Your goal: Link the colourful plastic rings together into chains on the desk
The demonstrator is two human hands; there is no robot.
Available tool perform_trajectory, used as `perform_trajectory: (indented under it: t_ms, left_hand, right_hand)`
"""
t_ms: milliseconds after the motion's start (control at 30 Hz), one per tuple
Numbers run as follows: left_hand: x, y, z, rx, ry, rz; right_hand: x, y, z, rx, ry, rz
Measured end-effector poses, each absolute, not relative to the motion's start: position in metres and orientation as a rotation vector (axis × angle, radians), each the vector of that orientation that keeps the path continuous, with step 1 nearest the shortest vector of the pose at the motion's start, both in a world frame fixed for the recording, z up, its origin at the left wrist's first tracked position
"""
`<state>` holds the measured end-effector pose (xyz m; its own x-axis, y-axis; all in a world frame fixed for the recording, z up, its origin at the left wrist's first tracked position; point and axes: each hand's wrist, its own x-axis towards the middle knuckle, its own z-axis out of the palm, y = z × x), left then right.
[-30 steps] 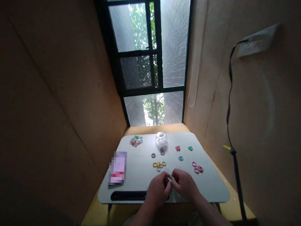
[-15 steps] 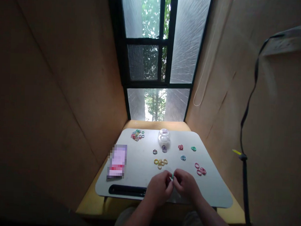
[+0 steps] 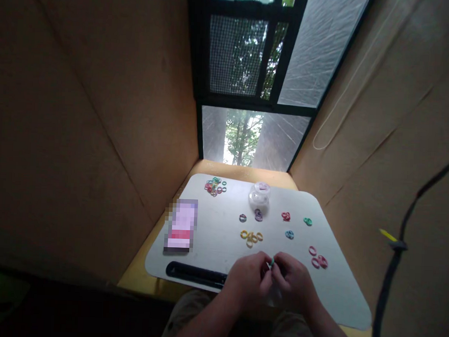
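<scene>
At the near edge of the white table [image 3: 215,222], my left hand [image 3: 248,280] and my right hand [image 3: 292,279] meet with fingertips pinched together. Between them shows a small green band [image 3: 272,262], probably a hair tie, mostly hidden by the fingers. Something clear and thin, perhaps plastic, lies below the hands. Just beyond them is a cluster of yellow hair ties [image 3: 250,237]. Pink hair ties [image 3: 316,260] lie to the right, with blue ones [image 3: 289,234], red ones [image 3: 285,216] and green ones [image 3: 308,221] farther back. A purple bundle [image 3: 258,215] sits by a clear jar [image 3: 259,197].
A mixed heap of coloured hair ties [image 3: 214,186] lies at the back left. A phone [image 3: 181,226], its screen blurred out, rests at the left above a black slot [image 3: 195,274]. Walls flank the table; a dark cord [image 3: 402,233] hangs at right.
The head view has tilted down and turned, so the table appears shifted and rotated. Both hands remain together around the green band, with only slight finger movement.
</scene>
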<state>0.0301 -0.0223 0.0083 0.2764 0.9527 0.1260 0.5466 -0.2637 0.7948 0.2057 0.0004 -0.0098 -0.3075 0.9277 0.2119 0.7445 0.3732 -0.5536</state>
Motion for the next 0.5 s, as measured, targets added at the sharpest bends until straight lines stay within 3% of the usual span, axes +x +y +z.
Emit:
perform_trajectory:
  t_ms: [500]
  left_hand:
    - [0.0357,-0.0281,0.0063,1.992,1.434,0.904]
  right_hand:
    - [0.2037,-0.0004,-0.0061,-1.393,-2.122,0.421]
